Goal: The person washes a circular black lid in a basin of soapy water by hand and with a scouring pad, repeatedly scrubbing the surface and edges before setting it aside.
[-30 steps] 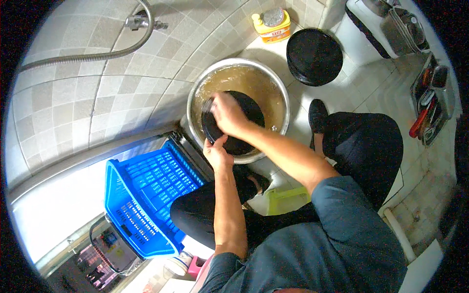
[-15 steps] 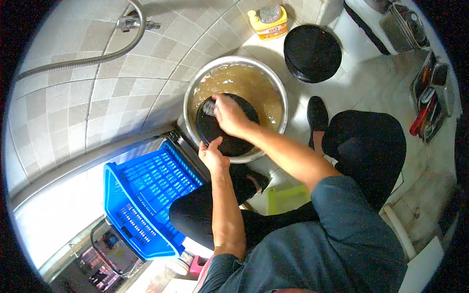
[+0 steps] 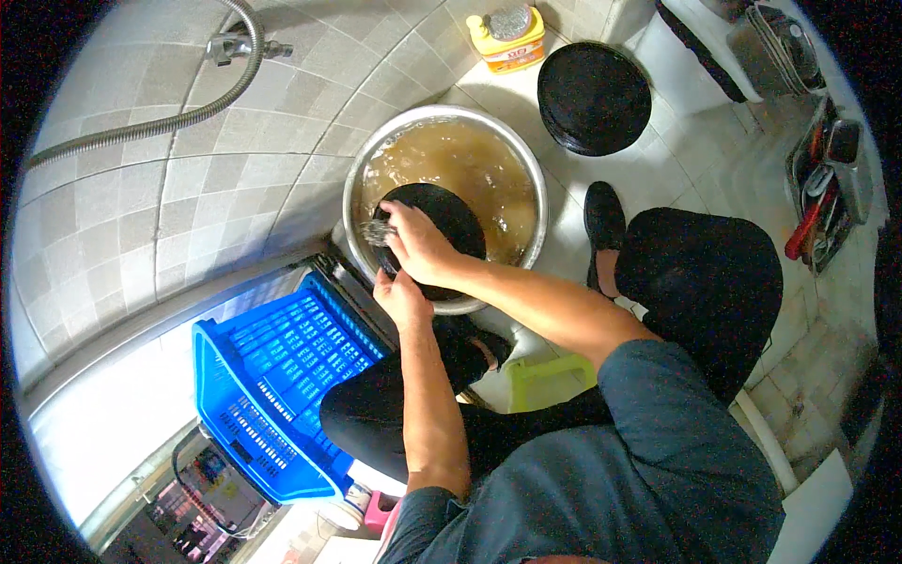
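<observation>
A round black pan (image 3: 453,218) is tilted inside a wide metal basin (image 3: 538,202) of murky brown water (image 3: 451,155). My left hand (image 3: 404,299) grips the pan's near rim, its thumb on the inner face. Closed round a steel wool scrubber (image 3: 377,232), my right hand (image 3: 420,246) presses it against the left edge of the pan. Part of the scrubber sticks out past my fingers. My right wrist covers some of the pan's lower face, and the fingers of my left hand under the rim are hidden.
Several stacked black round pans (image 3: 595,99) lie on the floor beyond the basin, beside a yellow bottle (image 3: 507,42). A blue plastic basket (image 3: 282,376) stands at my left. A metal hose (image 3: 211,108) hangs along the tiled wall. Between my legs is a lime-green stool (image 3: 550,383).
My right hand has moved the scrubber down and left, from the pan's upper face to its left edge. My left hand still holds the near rim.
</observation>
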Motion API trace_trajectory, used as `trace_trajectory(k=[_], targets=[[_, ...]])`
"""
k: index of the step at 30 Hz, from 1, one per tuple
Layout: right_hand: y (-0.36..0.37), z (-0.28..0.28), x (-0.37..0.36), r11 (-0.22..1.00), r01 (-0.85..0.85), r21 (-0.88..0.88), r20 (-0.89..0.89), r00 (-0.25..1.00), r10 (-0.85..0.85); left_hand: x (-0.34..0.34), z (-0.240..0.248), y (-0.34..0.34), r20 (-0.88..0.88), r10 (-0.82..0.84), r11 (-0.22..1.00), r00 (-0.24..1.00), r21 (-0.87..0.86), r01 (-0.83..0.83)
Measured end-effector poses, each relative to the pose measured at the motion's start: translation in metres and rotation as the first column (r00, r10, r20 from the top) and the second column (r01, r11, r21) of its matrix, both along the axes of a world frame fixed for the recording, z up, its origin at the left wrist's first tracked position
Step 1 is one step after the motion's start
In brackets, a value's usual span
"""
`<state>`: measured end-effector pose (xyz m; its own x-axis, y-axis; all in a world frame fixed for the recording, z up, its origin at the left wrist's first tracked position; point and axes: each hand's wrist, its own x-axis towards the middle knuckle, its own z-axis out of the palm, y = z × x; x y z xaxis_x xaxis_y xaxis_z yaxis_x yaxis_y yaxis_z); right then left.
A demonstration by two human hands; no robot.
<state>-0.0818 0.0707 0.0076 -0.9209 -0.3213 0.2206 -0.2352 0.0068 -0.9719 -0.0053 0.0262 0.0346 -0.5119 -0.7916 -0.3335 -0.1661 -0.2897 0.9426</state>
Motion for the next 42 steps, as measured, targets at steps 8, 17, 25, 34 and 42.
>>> trace_trajectory(k=[8,17,25,34,42], targets=[[0.049,-0.081,-0.069,0.877,0.165,0.451,0.275,0.909,-0.313,-0.013,0.025,0.029,-0.085,-0.010,0.997,0.996,0.070,0.016],[-0.003,-0.043,0.048,0.881,0.068,0.469,0.500,0.801,-0.328,-0.010,0.010,-0.021,-0.096,0.336,0.938,0.937,0.124,-0.324],[0.013,-0.030,-0.041,0.871,0.028,0.491,0.407,0.876,-0.258,-0.003,0.002,0.014,-0.023,0.138,0.980,0.990,0.146,-0.134],[0.050,-0.088,-0.041,0.846,-0.079,0.528,0.290,0.953,-0.092,-0.009,0.003,0.012,0.013,0.191,0.967,0.982,0.168,-0.190],[0.059,-0.096,-0.056,0.812,-0.051,0.581,0.555,0.755,-0.350,-0.008,-0.056,-0.026,0.117,0.298,0.848,0.947,0.423,-0.319]])
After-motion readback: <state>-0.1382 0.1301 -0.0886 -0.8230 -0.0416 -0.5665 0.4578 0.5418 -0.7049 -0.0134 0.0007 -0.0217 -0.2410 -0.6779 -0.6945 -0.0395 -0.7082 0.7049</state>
